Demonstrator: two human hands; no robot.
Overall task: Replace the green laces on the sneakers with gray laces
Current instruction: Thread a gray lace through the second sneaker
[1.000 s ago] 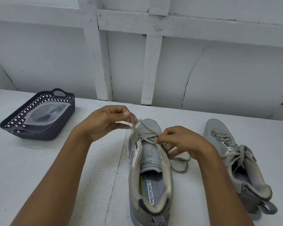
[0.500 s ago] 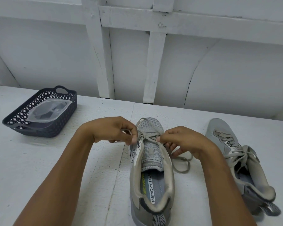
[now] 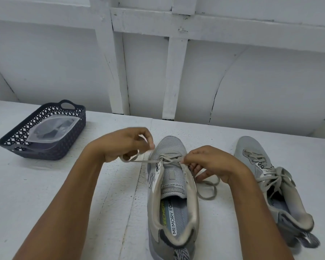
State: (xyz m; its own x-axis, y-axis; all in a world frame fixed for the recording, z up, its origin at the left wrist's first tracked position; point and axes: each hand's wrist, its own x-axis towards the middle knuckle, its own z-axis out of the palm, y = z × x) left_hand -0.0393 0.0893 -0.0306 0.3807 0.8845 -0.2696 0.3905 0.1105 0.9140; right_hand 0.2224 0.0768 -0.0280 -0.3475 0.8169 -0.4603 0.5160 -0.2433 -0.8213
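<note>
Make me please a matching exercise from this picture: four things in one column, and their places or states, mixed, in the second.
Column one:
1. basket
2. plastic bag
3. right sneaker
4. left hand

Column two:
a. pinches a lace
b. lies inside the basket
c. stands far left on the table
d. laced, no hand on it

Pairs: 1-c, 2-b, 3-d, 4-a.

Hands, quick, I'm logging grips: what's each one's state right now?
Left hand: pinching the lace, stretched sideways from the near sneaker.
Right hand: pinching the lace at that sneaker's eyelets.
</note>
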